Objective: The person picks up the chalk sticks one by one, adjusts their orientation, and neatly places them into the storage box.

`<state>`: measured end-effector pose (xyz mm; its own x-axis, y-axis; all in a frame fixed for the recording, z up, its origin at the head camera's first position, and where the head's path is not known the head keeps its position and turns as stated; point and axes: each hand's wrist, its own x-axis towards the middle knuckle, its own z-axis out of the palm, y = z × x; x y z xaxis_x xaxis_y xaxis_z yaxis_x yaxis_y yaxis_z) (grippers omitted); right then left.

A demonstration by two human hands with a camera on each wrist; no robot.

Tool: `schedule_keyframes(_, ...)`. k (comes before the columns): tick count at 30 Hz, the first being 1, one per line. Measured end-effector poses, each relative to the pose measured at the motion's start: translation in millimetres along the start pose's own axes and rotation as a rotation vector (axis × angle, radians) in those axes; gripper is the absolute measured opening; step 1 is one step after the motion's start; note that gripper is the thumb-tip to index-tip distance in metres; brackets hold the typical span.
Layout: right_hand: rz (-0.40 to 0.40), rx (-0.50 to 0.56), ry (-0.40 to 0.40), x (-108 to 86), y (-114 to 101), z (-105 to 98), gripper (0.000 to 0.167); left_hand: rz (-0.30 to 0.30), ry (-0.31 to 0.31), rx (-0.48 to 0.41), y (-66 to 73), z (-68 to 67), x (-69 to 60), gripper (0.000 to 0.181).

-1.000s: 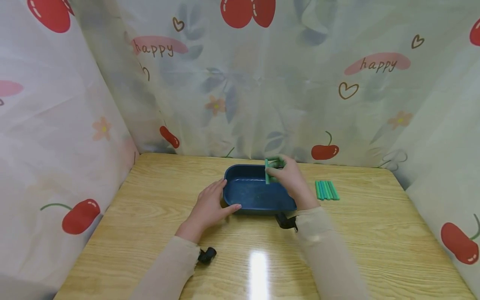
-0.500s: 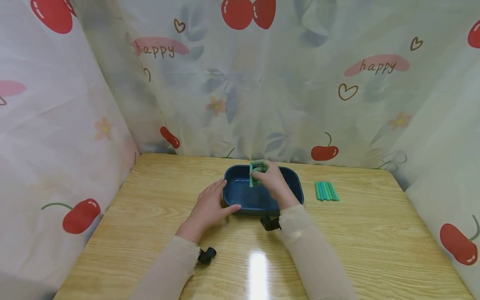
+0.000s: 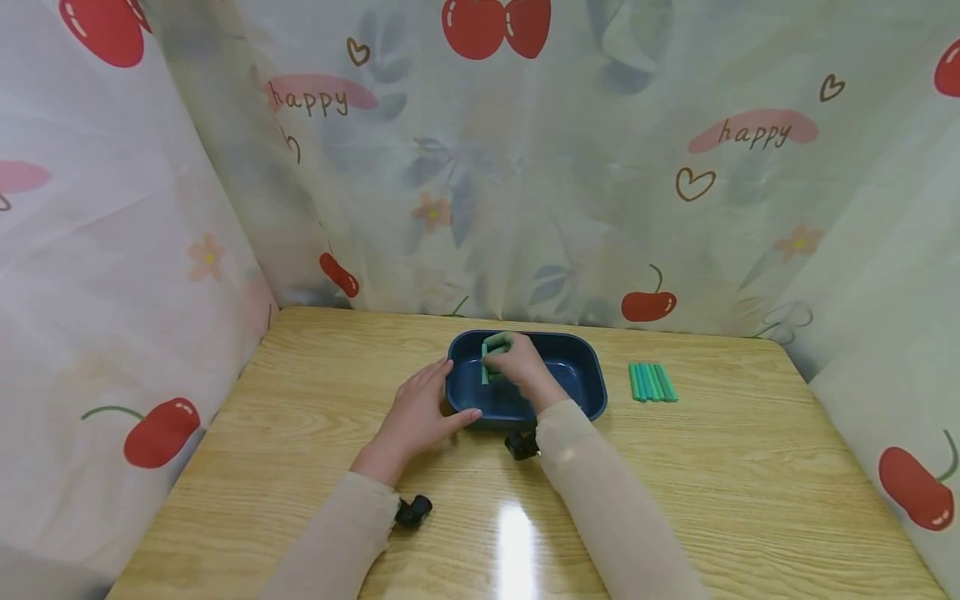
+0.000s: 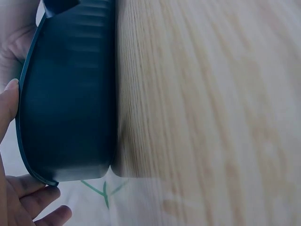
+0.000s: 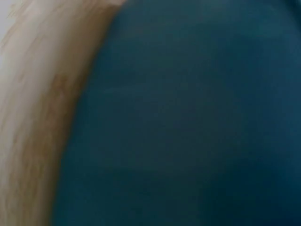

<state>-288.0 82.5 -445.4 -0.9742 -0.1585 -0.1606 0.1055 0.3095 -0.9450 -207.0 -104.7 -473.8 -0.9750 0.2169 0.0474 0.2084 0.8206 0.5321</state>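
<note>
A dark blue rectangular tray [image 3: 581, 377] with rounded corners stands on the table. The left hand [image 3: 420, 410] rests on its left end, thumb on the front rim and fingers at the left rim; the left wrist view shows these fingers touching the rim of the tray [image 4: 70, 108]. Inside the tray's outline, over its left part, the right hand [image 3: 516, 364] pinches a green stick [image 3: 484, 365] held roughly upright in the picture. The right wrist view is filled by the blurred tray wall [image 5: 164, 117], with no fingers in sight.
Several green and teal sticks [image 3: 652, 382] lie side by side on the wooden table [image 3: 735, 450], right of the tray. A printed curtain [image 3: 525, 167] hangs behind and at both sides. Each wrist carries a small black camera.
The right hand has moved left across the tray and somewhat lower with the green stick between its fingers. The left hand has stayed on the tray's left end.
</note>
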Motion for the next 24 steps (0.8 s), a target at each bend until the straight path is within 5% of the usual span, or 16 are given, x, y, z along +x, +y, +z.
schedule_keyframes(14, 0.120, -0.022, -0.011, 12.3, 11.2, 11.4, 0.030, 0.003, -0.009, 0.001, 1.8, -2.5, -0.8, 0.100)
schedule_keyframes(24, 0.136, -0.088, -0.034, 14.8, 18.0, 15.2, 0.031, 0.004, -0.006, 0.001, 0.5, -2.4, -0.6, 0.100)
